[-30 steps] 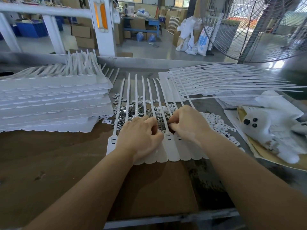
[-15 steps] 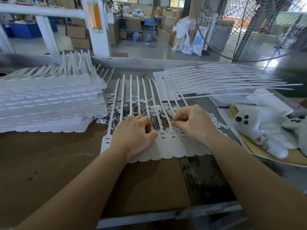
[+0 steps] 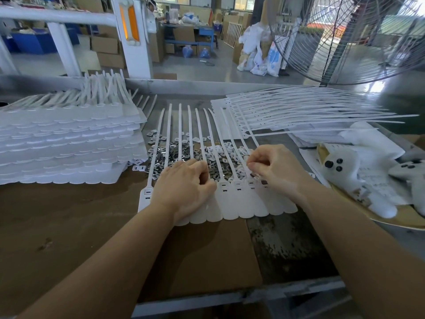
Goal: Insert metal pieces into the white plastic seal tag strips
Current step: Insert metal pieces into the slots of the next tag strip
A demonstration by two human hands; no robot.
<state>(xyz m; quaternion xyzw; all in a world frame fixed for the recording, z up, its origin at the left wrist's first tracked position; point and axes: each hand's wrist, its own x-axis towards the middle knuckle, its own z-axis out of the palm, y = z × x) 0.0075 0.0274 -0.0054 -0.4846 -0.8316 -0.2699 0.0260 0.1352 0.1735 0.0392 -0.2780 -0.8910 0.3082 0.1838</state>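
Nearest me, the sheet of joined seal tag strips lies flat on the brown cardboard. Its rounded flag ends point toward me; the thin tails run away from me, fanning slightly. Long axis: near to far.

My left hand rests palm-down on the left part of the sheet, fingers curled under, pressing the tags. I cannot tell whether it holds a piece underneath.

My right hand sits just right of it, over the tag heads on the right side. Thumb and forefinger are drawn together in a pinch right above a head slot. Something small and dark shows at the fingertips, probably one metal piece, but too small to be sure.

Just beyond both hands, under the tails, lies the heap of metal pieces, with white plastic bits to its right. The right hand is the nearer one to the open slots; the heap is a short reach farther.

Judgement: the next insertion goes straight down into a slot, crosswise to the strip axis.

Farther: stacked sheets at left, loose sheets at far right.
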